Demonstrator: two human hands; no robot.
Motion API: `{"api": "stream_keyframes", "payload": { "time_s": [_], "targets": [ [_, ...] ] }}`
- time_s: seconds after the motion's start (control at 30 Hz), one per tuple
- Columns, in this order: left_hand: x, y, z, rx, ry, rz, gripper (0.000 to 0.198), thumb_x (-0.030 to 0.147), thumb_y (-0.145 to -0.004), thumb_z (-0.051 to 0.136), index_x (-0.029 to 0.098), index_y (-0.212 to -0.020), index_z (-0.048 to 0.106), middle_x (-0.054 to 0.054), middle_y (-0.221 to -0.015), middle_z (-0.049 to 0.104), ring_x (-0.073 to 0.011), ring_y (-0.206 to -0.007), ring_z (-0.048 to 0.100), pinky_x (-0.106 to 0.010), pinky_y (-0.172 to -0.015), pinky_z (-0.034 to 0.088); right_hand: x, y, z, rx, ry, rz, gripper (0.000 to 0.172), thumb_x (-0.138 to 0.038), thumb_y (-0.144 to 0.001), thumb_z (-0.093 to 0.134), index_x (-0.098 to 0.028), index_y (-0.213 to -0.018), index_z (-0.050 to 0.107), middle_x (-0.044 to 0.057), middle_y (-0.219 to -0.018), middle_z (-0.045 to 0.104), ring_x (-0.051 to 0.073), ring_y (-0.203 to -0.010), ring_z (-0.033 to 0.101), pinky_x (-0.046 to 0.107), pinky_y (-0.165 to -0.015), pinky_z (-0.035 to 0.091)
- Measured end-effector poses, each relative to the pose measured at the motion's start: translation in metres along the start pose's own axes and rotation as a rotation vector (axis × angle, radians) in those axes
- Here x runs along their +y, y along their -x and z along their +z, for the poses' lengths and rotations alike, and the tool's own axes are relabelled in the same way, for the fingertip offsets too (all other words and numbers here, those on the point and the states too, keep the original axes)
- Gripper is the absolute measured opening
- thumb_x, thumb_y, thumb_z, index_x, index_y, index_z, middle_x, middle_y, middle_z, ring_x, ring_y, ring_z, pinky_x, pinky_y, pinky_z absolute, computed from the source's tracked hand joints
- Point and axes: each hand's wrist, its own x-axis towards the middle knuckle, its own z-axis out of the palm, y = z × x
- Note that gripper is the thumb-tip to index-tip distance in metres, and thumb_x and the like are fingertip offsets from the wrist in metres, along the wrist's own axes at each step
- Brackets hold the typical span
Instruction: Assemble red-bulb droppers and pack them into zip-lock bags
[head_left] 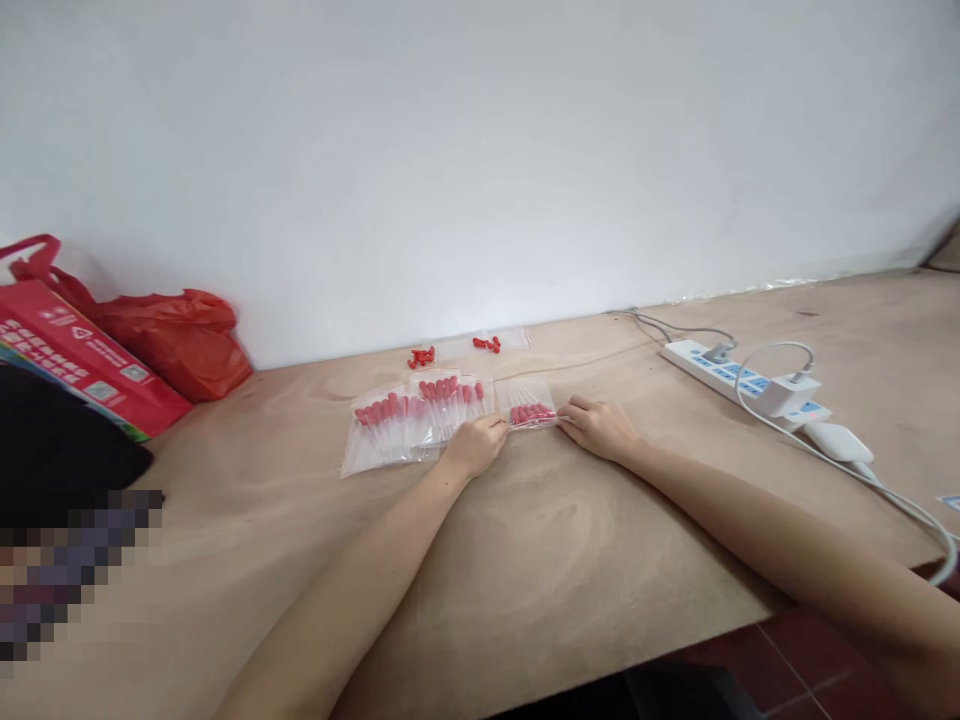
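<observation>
A small clear plastic bag [525, 392] lies on the wooden table with several clear droppers inside, their red bulbs toward me. At its near left corner, my left hand [478, 445] pinches the edge between thumb and fingers. My right hand [598, 425] is closed on the near right corner of that bag. To the left, overlapping clear bags [382, 455] hold more red-bulbed droppers [379, 408], bulbs pointing away from me. Farther back lie loose red rubber bulbs [421, 356], and another few red bulbs [487, 344] rest on a flat clear bag [514, 338].
A white power strip [705, 367] with plugged-in adapters and cables lies on the right. Red bags [184, 335] and a black item [67, 450] stand at the left. A white wall [480, 160] closes off the back of the table [540, 560].
</observation>
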Motion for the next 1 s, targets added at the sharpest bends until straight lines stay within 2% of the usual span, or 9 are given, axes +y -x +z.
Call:
{"api": "stream_keyframes", "payload": {
  "time_s": [0.13, 0.27, 0.43, 0.67, 0.77, 0.9, 1.0],
  "targets": [
    [-0.005, 0.001, -0.002, 0.003, -0.044, 0.037, 0.029, 0.019, -0.088, 0.033, 0.015, -0.080, 0.061, -0.006, -0.084, 0.065, -0.0151, -0.074, 0.062, -0.027, -0.066, 0.050, 0.007, -0.003, 0.003, 0.025, 0.157, -0.192, 0.030, -0.024, -0.085, 0.036, -0.017, -0.074, 0.063, 0.005, -0.072, 0.060, 0.010, -0.055, 0.050, 0.025, -0.049, 0.024],
    [-0.011, 0.000, 0.000, 0.011, -0.064, 0.084, 0.030, 0.022, -0.089, 0.033, 0.015, -0.082, 0.061, -0.006, -0.087, 0.065, -0.0152, -0.076, 0.062, -0.027, -0.066, 0.051, 0.007, -0.003, 0.004, 0.055, 0.152, -0.296, 0.028, -0.019, -0.085, 0.035, -0.018, -0.079, 0.063, 0.004, -0.074, 0.060, 0.009, -0.056, 0.049, 0.025, -0.050, 0.024],
    [-0.014, 0.000, 0.001, 0.019, -0.067, 0.129, 0.030, 0.022, -0.088, 0.033, 0.015, -0.081, 0.061, -0.007, -0.087, 0.065, -0.0143, -0.073, 0.062, -0.027, -0.064, 0.050, 0.004, -0.003, 0.004, 0.060, 0.106, -0.293, 0.028, -0.020, -0.086, 0.035, -0.019, -0.080, 0.063, 0.004, -0.073, 0.061, 0.009, -0.058, 0.050, 0.025, -0.053, 0.026],
    [-0.014, 0.000, -0.001, 0.026, -0.067, 0.143, 0.030, 0.022, -0.088, 0.034, 0.016, -0.076, 0.062, -0.006, -0.084, 0.065, -0.0134, -0.071, 0.061, -0.025, -0.062, 0.049, 0.002, -0.005, 0.002, 0.078, 0.192, -0.353, 0.030, -0.021, -0.086, 0.034, -0.018, -0.074, 0.062, 0.002, -0.065, 0.059, 0.009, -0.054, 0.048, 0.025, -0.052, 0.024],
    [-0.014, 0.000, -0.001, 0.035, -0.062, 0.133, 0.031, 0.023, -0.088, 0.035, 0.016, -0.075, 0.062, -0.006, -0.083, 0.065, -0.0133, -0.070, 0.061, -0.025, -0.061, 0.050, 0.002, -0.005, 0.001, 0.092, 0.181, -0.344, 0.029, -0.022, -0.086, 0.035, -0.018, -0.077, 0.062, 0.003, -0.068, 0.060, 0.009, -0.056, 0.049, 0.026, -0.052, 0.023],
    [-0.015, 0.000, -0.002, 0.070, -0.045, 0.111, 0.029, 0.023, -0.088, 0.035, 0.017, -0.081, 0.062, -0.005, -0.086, 0.065, -0.0133, -0.074, 0.061, -0.026, -0.064, 0.051, 0.000, -0.005, 0.001, 0.111, 0.151, -0.308, 0.027, -0.024, -0.086, 0.035, -0.020, -0.086, 0.062, 0.003, -0.073, 0.062, 0.009, -0.059, 0.050, 0.025, -0.053, 0.024],
    [-0.011, -0.003, -0.001, 0.117, -0.035, 0.089, 0.026, 0.024, -0.087, 0.037, 0.016, -0.089, 0.061, -0.007, -0.093, 0.065, -0.0151, -0.082, 0.061, -0.029, -0.072, 0.051, -0.004, -0.007, 0.002, 0.117, 0.136, -0.291, 0.028, -0.023, -0.086, 0.036, -0.019, -0.082, 0.063, 0.003, -0.070, 0.061, 0.009, -0.057, 0.049, 0.025, -0.053, 0.024]
  ]
}}
